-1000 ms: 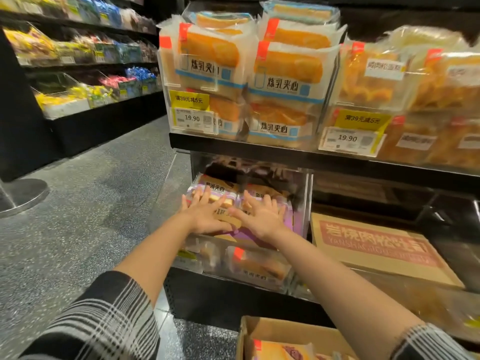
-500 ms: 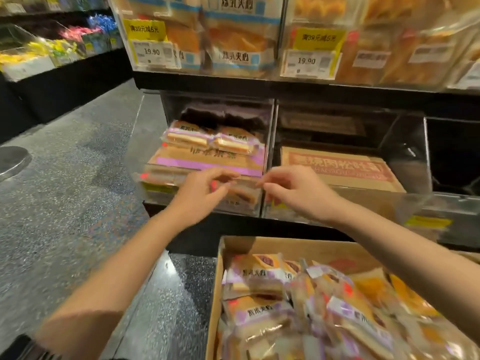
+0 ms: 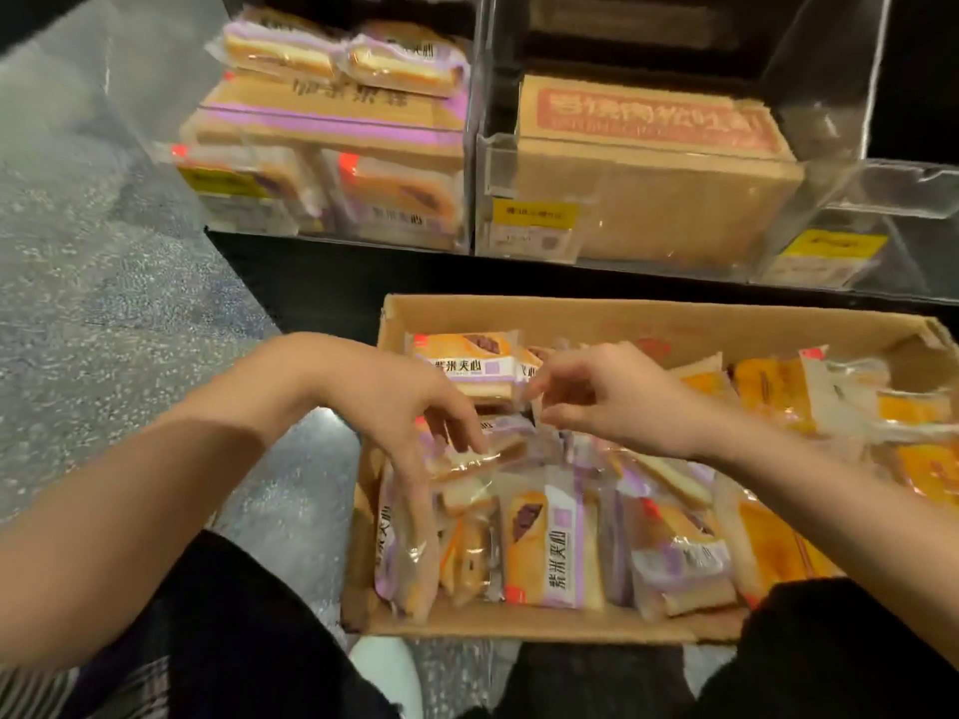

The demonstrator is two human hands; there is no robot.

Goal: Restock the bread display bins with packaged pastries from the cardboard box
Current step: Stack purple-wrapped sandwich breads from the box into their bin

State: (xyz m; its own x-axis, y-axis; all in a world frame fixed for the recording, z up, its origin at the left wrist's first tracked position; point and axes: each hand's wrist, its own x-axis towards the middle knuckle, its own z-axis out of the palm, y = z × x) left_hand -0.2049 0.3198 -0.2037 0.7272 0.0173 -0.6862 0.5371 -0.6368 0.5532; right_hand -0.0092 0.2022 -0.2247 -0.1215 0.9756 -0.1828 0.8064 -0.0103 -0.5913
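Left hand (image 3: 410,407) down over the box (image 3: 519,627), fingers spread and drooping, tips touching a purple pack (image 3: 467,454) near the left wall; nothing clasped yet. Right hand (image 3: 617,402) just beside, thumb and forefinger drawn together at the crinkled edge of a wrapper; whether film is actually pinched, cannot tell through the blur. Reads as the picking step: reaching into the stock for the next packs, none lifted so far.

Packs (image 3: 545,547) jumbled across the box, purple-labelled ones on the left and middle, orange ones toward the right, some upright, some flat, all overlapping. Next move probably calls for closing round one or two purple packs, freeing them from slippery neighbours without crushing soft bread, then carrying them up to the left bin (image 3: 469,147). There, a purple-striped carton (image 3: 332,116) with two packs on top and more packs in front, behind the clear wall; room left above, so far from finished.

Right bin (image 3: 488,163) filled by a red-printed carton (image 3: 654,163); yellow price tags (image 3: 534,215) on the bin fronts. Black shelf base below. Box on speckled grey floor (image 3: 104,303), close against the shelf. Dark trousers and a white shoe toe (image 3: 386,672) at the bottom edge.
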